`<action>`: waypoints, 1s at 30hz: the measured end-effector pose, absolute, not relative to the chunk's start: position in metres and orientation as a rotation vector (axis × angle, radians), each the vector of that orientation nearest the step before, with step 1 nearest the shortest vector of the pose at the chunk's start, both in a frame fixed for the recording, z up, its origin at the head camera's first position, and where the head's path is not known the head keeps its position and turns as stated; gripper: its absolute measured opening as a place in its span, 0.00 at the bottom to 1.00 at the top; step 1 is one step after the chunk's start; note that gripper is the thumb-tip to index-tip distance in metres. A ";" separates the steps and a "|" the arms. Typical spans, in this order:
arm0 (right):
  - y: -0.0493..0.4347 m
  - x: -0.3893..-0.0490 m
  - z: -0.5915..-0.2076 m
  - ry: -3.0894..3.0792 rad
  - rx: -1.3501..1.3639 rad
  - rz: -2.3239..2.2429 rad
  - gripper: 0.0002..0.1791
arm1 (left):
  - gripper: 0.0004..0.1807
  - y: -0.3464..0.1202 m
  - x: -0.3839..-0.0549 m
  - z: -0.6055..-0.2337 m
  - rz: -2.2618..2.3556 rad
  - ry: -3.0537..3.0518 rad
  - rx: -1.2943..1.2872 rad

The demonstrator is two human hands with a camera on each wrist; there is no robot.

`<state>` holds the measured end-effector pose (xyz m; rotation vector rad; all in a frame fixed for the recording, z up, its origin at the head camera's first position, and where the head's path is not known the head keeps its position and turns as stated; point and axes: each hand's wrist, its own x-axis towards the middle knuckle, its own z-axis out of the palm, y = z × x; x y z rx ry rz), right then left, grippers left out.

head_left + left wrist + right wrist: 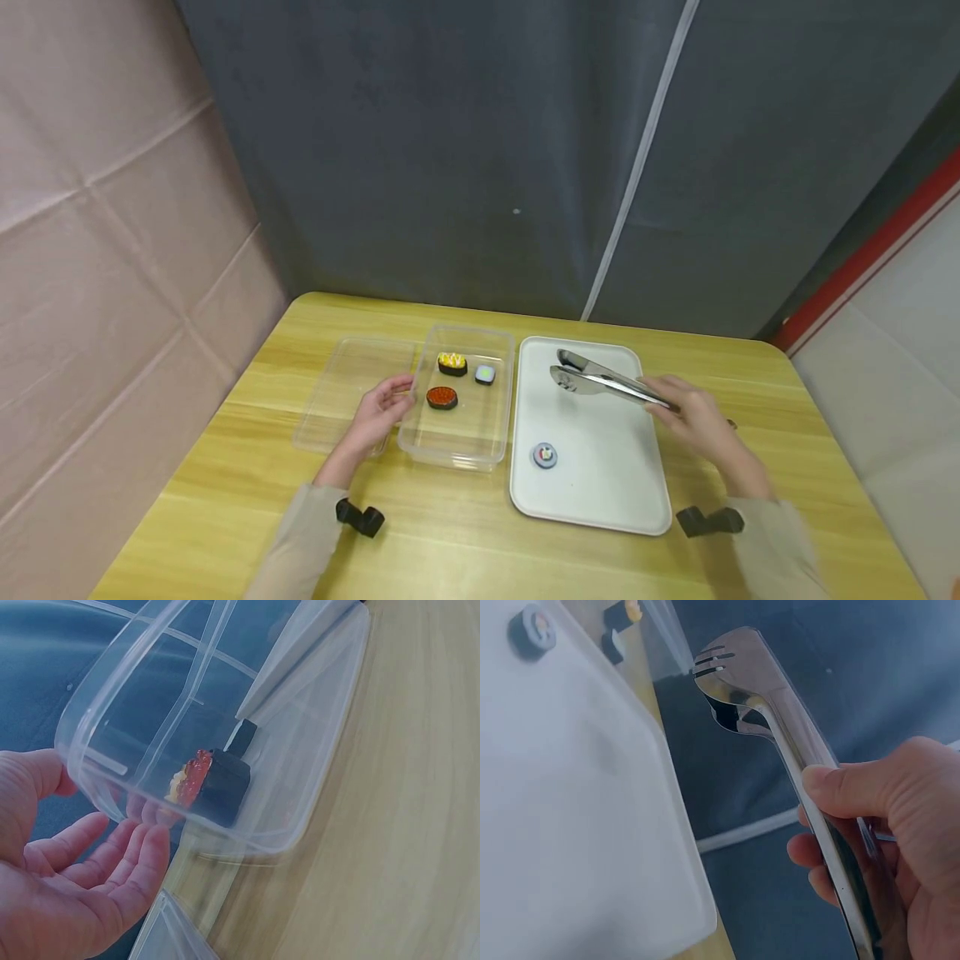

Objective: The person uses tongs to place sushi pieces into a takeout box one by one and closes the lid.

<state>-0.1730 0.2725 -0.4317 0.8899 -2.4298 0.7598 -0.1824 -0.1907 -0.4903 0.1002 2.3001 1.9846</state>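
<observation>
My left hand rests its fingertips against the left wall of a clear plastic box, its fingers loosely bent. In the box sit a yellow-topped sushi piece, a red roe sushi piece and a small sushi roll with a pale green centre. My right hand grips metal tongs, thumb on one arm and fingers around the other. The tongs' tips are apart over the white tray, with nothing between them. Another sushi roll is on the tray's lower left part.
A clear flat lid lies left of the box, partly under my left hand. Box and tray stand side by side on the wooden table. Behind the table hangs a dark grey curtain.
</observation>
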 end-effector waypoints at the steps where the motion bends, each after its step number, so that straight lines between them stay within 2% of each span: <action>1: 0.269 -0.175 -0.431 -2.417 0.902 0.765 0.24 | 0.24 -0.191 -0.183 -0.491 1.983 2.304 0.102; 30: 0.172 -0.214 -0.419 -2.533 1.153 0.743 0.18 | 0.24 -0.190 -0.183 -0.490 1.997 2.271 0.108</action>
